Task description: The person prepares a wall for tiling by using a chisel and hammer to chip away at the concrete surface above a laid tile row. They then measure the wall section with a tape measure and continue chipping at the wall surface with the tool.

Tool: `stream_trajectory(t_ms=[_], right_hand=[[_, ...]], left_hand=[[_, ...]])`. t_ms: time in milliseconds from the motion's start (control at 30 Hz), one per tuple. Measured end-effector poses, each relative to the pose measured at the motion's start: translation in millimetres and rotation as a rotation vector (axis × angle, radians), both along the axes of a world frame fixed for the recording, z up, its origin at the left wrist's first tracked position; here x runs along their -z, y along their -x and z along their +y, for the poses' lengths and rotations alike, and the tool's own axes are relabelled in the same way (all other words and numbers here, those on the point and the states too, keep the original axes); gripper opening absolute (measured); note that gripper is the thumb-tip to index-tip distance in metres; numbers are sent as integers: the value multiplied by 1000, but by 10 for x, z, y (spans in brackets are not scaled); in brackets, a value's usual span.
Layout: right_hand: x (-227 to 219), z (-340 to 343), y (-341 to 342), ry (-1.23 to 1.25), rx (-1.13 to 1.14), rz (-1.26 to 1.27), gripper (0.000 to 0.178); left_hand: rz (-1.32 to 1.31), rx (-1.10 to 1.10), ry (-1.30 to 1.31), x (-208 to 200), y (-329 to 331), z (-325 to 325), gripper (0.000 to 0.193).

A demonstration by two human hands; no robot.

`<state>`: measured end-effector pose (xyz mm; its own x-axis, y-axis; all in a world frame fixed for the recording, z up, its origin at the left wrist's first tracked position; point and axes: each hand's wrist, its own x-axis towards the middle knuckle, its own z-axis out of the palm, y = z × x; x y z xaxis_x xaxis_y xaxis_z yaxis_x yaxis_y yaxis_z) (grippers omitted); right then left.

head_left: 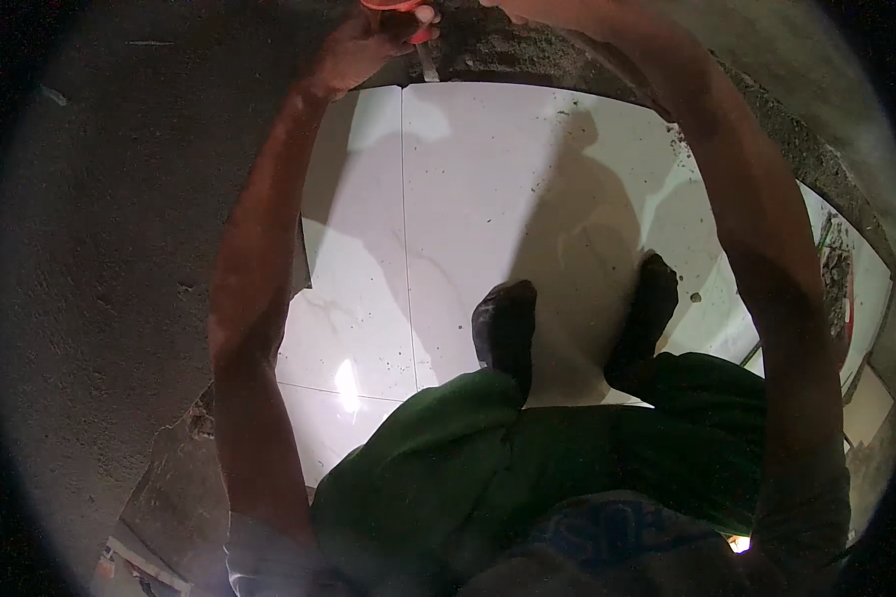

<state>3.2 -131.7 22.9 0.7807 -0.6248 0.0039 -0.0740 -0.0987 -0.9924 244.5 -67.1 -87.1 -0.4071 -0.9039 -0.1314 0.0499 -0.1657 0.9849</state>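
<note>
Looking straight down here at white glossy floor tiles point(488, 189), big ones, with thin joints between them. Left hand point(363, 45) up at the top edge of the view, fingers curled tight around a red handle point(393, 6) of some tool, only a sliver of it showing. Metal blade point(427, 66) poking down out of that grip, tip right at the spot where a tile joint meets the rough grey mortar strip point(528, 55) along the tile edge. Right hand cut off by the top of the picture, only the forearm point(757, 229) in view, so can't tell what that grip is doing. Two feet in dark socks point(506, 323) planted on the tiles, close together, green trousers point(438, 468) bunched up below in a squat. Bare grey concrete point(110, 259) off to the left, rough and unfinished, running right up to the tile edge. Shadow of head and arms across the tiles. Bright glare spot point(347, 383) on the tile near the left elbow. Some debris and scraps point(836, 269) over on the far right beyond the tiles, too small and bent by the lens to make out.
</note>
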Motion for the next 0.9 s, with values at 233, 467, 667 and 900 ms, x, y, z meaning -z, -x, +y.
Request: stream_trajectory(t_ms=[233, 467, 667, 900], right_hand=[[-173, 434, -105, 452, 382, 340, 28], [-314, 153, 92, 117, 65, 450, 31], [-363, 115, 92, 240, 82, 561, 37], [-573, 400, 309, 241, 237, 560, 44]], left_hand=[[169, 100, 93, 129, 28, -132, 46], [-15, 101, 188, 381, -55, -43, 43], [-74, -126, 174, 537, -174, -13, 42], [195, 33, 62, 4, 227, -27, 38]])
